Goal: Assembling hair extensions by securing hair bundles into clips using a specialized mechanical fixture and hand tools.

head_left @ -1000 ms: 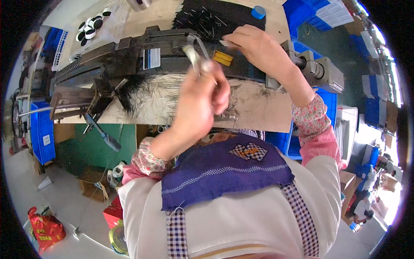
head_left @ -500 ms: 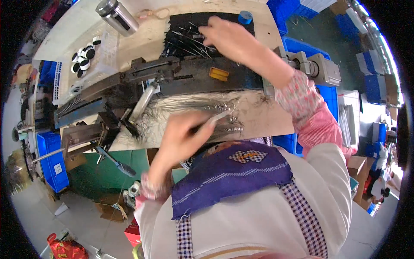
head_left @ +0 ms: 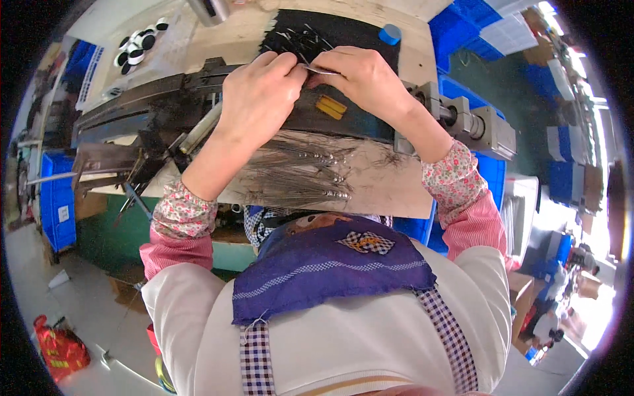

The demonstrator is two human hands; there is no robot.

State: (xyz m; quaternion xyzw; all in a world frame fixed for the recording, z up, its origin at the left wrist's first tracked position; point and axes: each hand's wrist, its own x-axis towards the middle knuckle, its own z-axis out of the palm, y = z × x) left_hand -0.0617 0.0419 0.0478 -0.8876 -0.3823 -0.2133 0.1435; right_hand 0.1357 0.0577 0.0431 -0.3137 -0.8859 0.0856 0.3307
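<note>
My left hand (head_left: 261,96) and my right hand (head_left: 366,79) meet above the dark metal bench fixture (head_left: 165,99), fingertips nearly touching. Both are closed in a pinch on a thin pale strip (head_left: 322,70) that runs between them; its exact kind is too small to tell. Just beyond my fingers, a black cloth (head_left: 360,39) bears several thin shiny metal pieces (head_left: 300,38). Nearer to me, bundles of thin dark wires (head_left: 290,178) with shiny ends lie on the wooden tabletop (head_left: 389,185).
On the fixture lies a yellow block (head_left: 331,107). A blue round roll (head_left: 389,34) sits on the cloth. At the left stand a clear basket (head_left: 165,49) with black-and-white round caps (head_left: 137,49) and a steel cup (head_left: 210,10). Grey clamp parts (head_left: 479,125) jut out right.
My left hand has risen from the wires, carrying the pale strip up to my right hand. My right hand has drawn back from the metal pieces on the cloth. The whole view has shifted slightly.
</note>
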